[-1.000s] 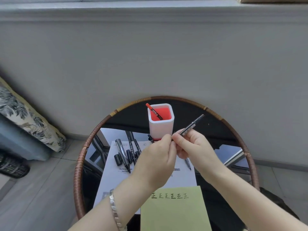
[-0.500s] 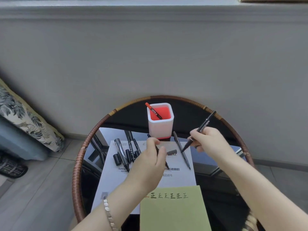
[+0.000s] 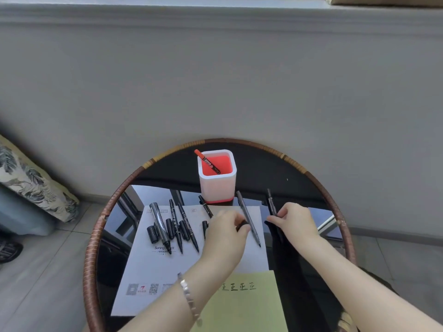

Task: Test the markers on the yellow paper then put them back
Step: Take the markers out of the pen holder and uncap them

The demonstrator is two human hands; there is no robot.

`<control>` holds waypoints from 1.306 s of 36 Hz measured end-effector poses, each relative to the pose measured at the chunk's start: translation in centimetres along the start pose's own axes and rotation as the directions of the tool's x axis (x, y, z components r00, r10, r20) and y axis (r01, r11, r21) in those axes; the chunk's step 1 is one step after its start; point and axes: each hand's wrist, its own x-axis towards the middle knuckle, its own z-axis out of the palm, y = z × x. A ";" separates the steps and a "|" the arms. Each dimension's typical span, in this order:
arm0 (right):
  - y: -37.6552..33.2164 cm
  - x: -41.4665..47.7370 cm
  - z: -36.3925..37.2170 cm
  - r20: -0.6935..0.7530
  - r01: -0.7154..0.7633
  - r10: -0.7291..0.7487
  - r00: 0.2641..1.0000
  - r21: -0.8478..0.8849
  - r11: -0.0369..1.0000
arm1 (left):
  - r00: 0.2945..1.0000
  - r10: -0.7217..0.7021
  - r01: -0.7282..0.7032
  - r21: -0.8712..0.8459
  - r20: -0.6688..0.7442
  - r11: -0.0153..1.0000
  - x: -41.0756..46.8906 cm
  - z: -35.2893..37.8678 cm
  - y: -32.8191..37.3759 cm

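The yellow paper [image 3: 242,307] lies at the table's near edge with a row of black characters along its top. My right hand [image 3: 296,224] grips a black marker [image 3: 271,204] low over the dark glass, just right of the white sheet [image 3: 165,271]. My left hand [image 3: 224,236] hovers over that sheet, fingertips pinched on a small black cap [image 3: 242,227]. Beside it lies a grey marker [image 3: 248,219]. Three uncapped black markers [image 3: 176,226] and loose caps [image 3: 153,234] rest on the sheet's left part. One red marker [image 3: 207,161] leans inside the white holder [image 3: 217,185].
The round glass table has a raised woven rim [image 3: 92,255] and stands against a grey wall. A leaf-patterned cushion [image 3: 31,183] leans at the left on the tiled floor. A bracelet circles my left wrist.
My hands drew apart, separating cap from marker. The right hand brought the marker down to the glass right of the sheet; the left sank toward the sheet with the cap.
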 end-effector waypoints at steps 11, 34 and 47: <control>1.0 0.0 -0.1 0.035 0.025 -0.027 0.999 0.058 0.998 | 0.987 0.007 -0.052 0.274 0.162 0.960 4.1 4.7 3.8; -12.2 1.4 -1.4 -0.097 0.567 -0.560 0.823 0.086 0.819 | 0.998 0.004 0.009 0.202 -0.064 0.979 1.6 -6.5 -0.8; -16.1 4.3 3.4 -0.026 0.514 -0.517 0.855 -0.078 0.854 | 0.987 0.013 0.017 0.185 -0.161 0.983 0.4 -9.1 -2.7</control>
